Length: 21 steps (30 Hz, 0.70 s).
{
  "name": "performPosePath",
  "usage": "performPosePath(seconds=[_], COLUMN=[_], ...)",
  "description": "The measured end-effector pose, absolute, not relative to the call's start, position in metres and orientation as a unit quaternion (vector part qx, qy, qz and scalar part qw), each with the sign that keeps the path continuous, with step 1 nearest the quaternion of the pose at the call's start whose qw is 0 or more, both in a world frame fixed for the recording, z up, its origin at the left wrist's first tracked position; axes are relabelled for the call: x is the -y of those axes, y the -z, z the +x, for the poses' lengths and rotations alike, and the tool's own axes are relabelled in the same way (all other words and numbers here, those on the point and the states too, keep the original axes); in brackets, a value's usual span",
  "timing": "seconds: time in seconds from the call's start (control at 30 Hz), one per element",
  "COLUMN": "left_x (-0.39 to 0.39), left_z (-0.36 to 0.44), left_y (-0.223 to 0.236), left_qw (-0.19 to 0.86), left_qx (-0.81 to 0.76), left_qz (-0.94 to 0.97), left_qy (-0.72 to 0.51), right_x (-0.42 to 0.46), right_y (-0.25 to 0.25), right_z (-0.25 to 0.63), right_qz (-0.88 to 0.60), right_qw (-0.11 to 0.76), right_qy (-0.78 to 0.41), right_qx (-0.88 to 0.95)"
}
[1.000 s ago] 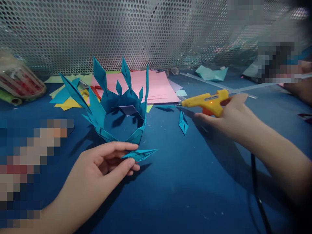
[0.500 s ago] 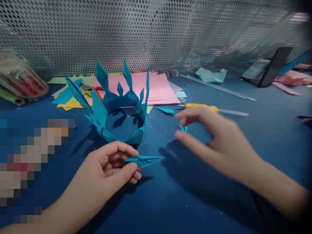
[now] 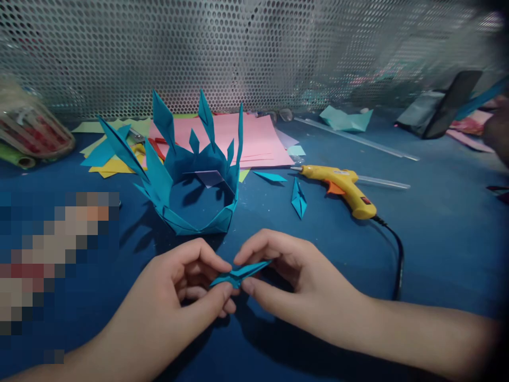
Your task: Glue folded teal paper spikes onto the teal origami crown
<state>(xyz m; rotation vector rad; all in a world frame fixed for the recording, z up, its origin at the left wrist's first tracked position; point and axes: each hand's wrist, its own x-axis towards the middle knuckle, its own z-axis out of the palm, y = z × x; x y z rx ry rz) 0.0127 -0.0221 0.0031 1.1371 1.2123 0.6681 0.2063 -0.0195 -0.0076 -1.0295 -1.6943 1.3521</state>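
Observation:
Both hands pinch one small folded teal paper piece (image 3: pixel 240 273) low over the blue table (image 3: pixel 310 339). My left hand (image 3: pixel 186 286) grips its left end between thumb and fingers. My right hand (image 3: pixel 286 270) grips its right end. Just behind them stands a teal paper crown (image 3: pixel 191 175) made of folded spikes joined in a ring. A yellow glue gun (image 3: pixel 344 185) lies on its side to the right of the crown, its black cord (image 3: pixel 397 260) trailing toward me.
Two loose teal folded pieces (image 3: pixel 299 199) lie between crown and glue gun. Pink paper sheets (image 3: pixel 258 140), yellow and green sheets (image 3: pixel 109 164) and clear glue sticks (image 3: pixel 358 140) lie behind. A perforated metal screen (image 3: pixel 254 53) closes the back. A dark phone (image 3: pixel 449 103) leans far right.
My right hand laid the glue gun down on the table, swung left and took hold of the teal piece that my left hand held.

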Motion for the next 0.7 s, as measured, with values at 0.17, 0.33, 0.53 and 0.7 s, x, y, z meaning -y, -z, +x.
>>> performPosePath(seconds=[0.17, 0.33, 0.53, 0.7], left_x=[0.024, 0.019, 0.022, 0.026], left_z=[0.01, 0.014, 0.012, 0.013], left_y=[0.0, -0.007, -0.003, 0.003], left_qw=[0.61, 0.606, 0.593, 0.553], left_qx=[-0.512, -0.513, -0.502, -0.461], left_qz=[0.529, 0.532, 0.554, 0.62], left_qy=[-0.294, -0.294, -0.299, -0.312], right_x=[0.019, 0.018, 0.018, 0.017], right_y=[0.007, 0.007, 0.007, 0.005], right_z=[0.206, 0.209, 0.209, 0.21], right_qz=[-0.407, -0.393, -0.395, -0.392], right_qw=[0.352, 0.338, 0.332, 0.327], right_qy=[-0.573, -0.627, -0.639, -0.629], right_qx=[0.618, 0.582, 0.571, 0.587])
